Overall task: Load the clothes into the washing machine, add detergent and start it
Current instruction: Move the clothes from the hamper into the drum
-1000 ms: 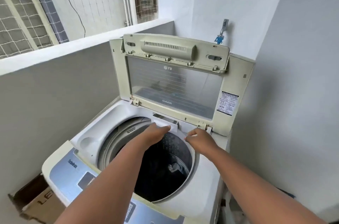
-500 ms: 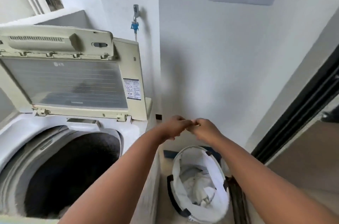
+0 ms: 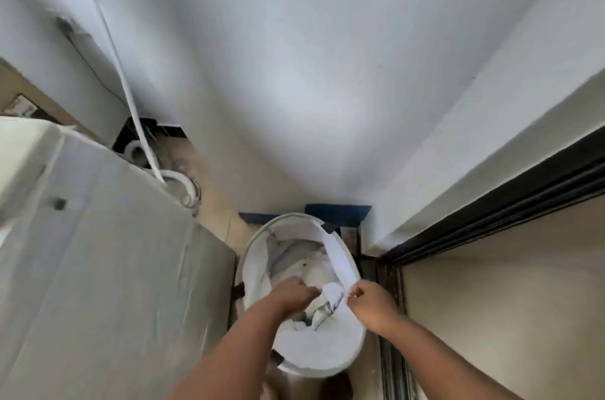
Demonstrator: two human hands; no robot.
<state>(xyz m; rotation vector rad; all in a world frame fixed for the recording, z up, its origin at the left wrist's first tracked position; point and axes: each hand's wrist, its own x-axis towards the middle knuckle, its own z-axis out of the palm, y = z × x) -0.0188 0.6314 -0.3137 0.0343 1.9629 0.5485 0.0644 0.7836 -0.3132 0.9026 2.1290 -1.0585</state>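
A white laundry basket [image 3: 322, 352] stands on the floor right of the washing machine [image 3: 98, 268], of which I see only the side panel and a top corner. Pale, crumpled clothes [image 3: 294, 263] lie inside the basket. My left hand [image 3: 296, 293] reaches into it, fingers curled on a white and grey garment [image 3: 329, 300]. At the basket's right rim, my right hand [image 3: 370, 304] pinches the lower end of a white fabric strip [image 3: 337, 257] that runs up to the far rim. The machine's drum and lid are out of view.
White hoses [image 3: 176, 178] coil on the floor behind the machine. The white wall [image 3: 311, 88] closes the space ahead. A dark sliding-door track [image 3: 491, 219] runs along the right, close to the basket. A blue object [image 3: 337, 213] lies behind the basket.
My view swung right and down, from the open drum to the basket on the floor. Both hands left the machine's rim, met in the air, then dropped into the basket.
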